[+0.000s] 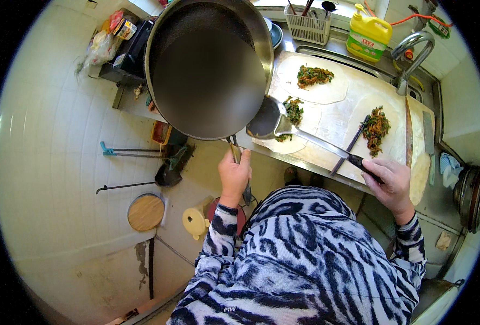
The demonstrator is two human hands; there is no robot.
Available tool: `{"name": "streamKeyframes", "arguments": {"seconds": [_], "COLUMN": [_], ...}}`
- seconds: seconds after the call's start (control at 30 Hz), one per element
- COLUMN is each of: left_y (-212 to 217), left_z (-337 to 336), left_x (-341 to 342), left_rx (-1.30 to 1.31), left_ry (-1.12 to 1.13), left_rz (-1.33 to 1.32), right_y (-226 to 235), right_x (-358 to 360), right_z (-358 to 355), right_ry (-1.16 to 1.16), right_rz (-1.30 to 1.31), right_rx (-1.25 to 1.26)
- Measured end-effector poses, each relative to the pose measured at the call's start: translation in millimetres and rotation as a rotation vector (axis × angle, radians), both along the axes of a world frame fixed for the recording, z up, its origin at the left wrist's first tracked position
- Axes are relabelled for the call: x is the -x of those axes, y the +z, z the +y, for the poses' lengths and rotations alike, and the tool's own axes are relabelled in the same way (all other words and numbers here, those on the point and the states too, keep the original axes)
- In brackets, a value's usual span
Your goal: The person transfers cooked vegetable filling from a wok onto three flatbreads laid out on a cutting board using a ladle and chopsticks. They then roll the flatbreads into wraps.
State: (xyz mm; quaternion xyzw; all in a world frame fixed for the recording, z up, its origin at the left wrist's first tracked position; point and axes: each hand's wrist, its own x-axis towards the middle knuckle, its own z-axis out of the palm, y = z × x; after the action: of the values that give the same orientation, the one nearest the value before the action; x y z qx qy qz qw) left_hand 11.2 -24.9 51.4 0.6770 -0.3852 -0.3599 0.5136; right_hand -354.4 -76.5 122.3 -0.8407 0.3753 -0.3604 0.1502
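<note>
Now L hand [235, 177] tight on pan [210, 70] w/ blurry inside, R hand [389, 184] on ladle [322, 142]

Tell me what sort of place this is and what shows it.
Most likely a kitchen: a large pan in the left hand, a curved faucet, and a board bearing flat dough rounds topped with chopped filling.

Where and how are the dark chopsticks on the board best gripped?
Probably by the near ends of the dark chopsticks, from the person's side: they slant across the board, far ends at the vegetable filling, near ends by its front edge. In this view the ladle, held by the right hand, crosses them, so I'd come in on the near side of its handle.
</note>
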Motion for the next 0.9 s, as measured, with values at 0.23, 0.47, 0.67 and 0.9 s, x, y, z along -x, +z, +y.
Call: {"name": "streamKeyframes", "arguments": {"seconds": [0.23,0.47,0.67,0.9], "left_y": [1,3,1,4], "left_z": [1,2,5,7], "left_x": [-3,-5,-2,1], "left_rx": [-0.004,0.01,-0.008,-0.003], "left_ry": [-0.004,-0.001,0.015,0.007], "left_rz": [0.008,0.0,0.022,0.003], "right_y": [4,-15,-11,-16], "right_x": [-4,10,9,3], "right_z": [-10,-27,-12,-12], "right_ry": [0.006,-0.097,-0.112,-0.104], "right_rz": [0.163,0.282,0.124,0.156], "right_rx": [0.217,0.3,0.188,0.194]}}
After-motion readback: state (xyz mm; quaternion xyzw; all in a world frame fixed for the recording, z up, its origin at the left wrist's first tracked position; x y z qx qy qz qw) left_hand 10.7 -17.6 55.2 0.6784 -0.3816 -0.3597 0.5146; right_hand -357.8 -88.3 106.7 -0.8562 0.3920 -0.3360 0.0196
